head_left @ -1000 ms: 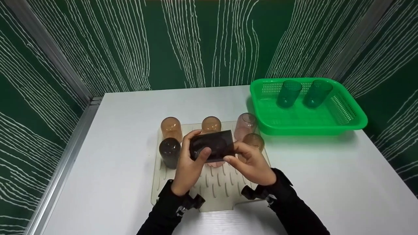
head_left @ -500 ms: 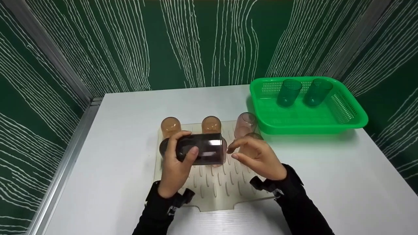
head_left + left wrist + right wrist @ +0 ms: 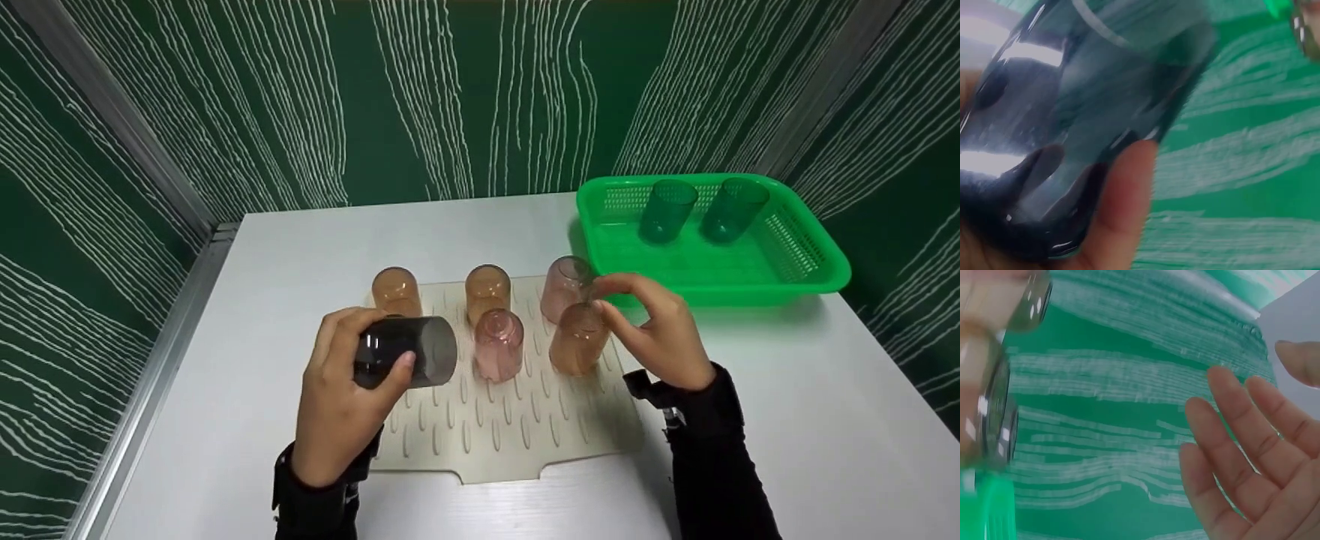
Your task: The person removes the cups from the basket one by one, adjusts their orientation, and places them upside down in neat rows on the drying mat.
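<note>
In the head view my left hand (image 3: 341,397) grips a dark grey drinking glass (image 3: 409,351) lying sideways, its mouth pointing right. Close up in the left wrist view, the thumb presses along the side of this glass (image 3: 1072,124). My right hand (image 3: 664,330) holds nothing; its thumb and index fingertips hang near the upside-down amber glass (image 3: 579,341), and I cannot tell whether they touch it. The right wrist view shows that hand's fingers (image 3: 1235,439) loosely extended. Upside down beside the held glass stands a pink glass (image 3: 499,346).
A cream draining mat (image 3: 495,442) carries the glasses. Behind stand two amber glasses (image 3: 487,291) and another pink glass (image 3: 564,285). At the back right, a green basket (image 3: 720,296) holds two teal glasses (image 3: 669,212). Green walls with white streaks enclose the white table (image 3: 247,315).
My left hand has carried the dark glass leftward and turned its mouth to the right. The right hand has let go of that glass and moved right, towards the front amber glass.
</note>
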A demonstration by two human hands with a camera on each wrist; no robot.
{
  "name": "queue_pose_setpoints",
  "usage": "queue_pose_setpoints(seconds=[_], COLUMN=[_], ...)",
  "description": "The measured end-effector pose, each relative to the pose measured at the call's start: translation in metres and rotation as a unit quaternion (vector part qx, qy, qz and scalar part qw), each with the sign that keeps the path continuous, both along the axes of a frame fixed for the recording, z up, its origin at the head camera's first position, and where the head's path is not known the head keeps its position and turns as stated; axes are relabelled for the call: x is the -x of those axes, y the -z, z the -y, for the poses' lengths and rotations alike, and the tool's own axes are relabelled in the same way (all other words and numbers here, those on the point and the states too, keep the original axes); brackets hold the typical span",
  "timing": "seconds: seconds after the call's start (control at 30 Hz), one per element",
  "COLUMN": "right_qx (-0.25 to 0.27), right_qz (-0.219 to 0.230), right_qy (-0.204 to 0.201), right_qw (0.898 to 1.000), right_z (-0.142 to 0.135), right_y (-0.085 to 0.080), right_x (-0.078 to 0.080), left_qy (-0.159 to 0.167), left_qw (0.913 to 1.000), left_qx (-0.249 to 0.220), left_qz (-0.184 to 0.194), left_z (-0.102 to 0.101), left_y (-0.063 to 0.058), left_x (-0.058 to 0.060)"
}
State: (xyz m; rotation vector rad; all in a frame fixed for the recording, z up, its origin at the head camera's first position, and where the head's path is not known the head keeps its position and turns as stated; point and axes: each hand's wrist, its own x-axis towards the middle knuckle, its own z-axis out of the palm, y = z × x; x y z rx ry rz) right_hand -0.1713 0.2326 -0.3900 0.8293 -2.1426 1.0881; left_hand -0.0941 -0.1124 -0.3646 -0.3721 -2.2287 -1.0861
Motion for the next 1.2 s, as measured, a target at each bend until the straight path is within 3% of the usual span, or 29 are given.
queue_pose_setpoints(seconds=[0.23, 0.37, 0.6, 0.87, 1.2], right_qx=[-0.034, -0.045, -0.047, -0.058, -0.086], right_qz=[0.037, 0.074, 0.099, 0.129, 0.156], right_qy=[0.119, 0.156, 0.167, 0.163, 0.190], right_qw=[0.992, 0.984, 0.980, 0.976, 0.965], right_z=[-0.018, -0.029, -0.035, -0.039, -0.051], right_y=[0.007, 0.011, 0.011, 0.014, 0.022], right_x=[0.011, 0.015, 0.019, 0.021, 0.029], left_qy=[-0.043, -0.049, -0.016, 0.001, 0.016], left_qw=[0.9943, 0.9866, 0.9675, 0.9456, 0.9237], left_qx=[0.098, 0.155, 0.240, 0.297, 0.315], left_qz=[-0.002, 0.015, 0.078, 0.132, 0.218], left_z=[-0.001, -0.001, 0.004, 0.003, 0.012], left_y=[-0.001, 0.004, 0.020, 0.045, 0.067], left_x=[-0.005, -0.002, 0.003, 0.010, 0.018])
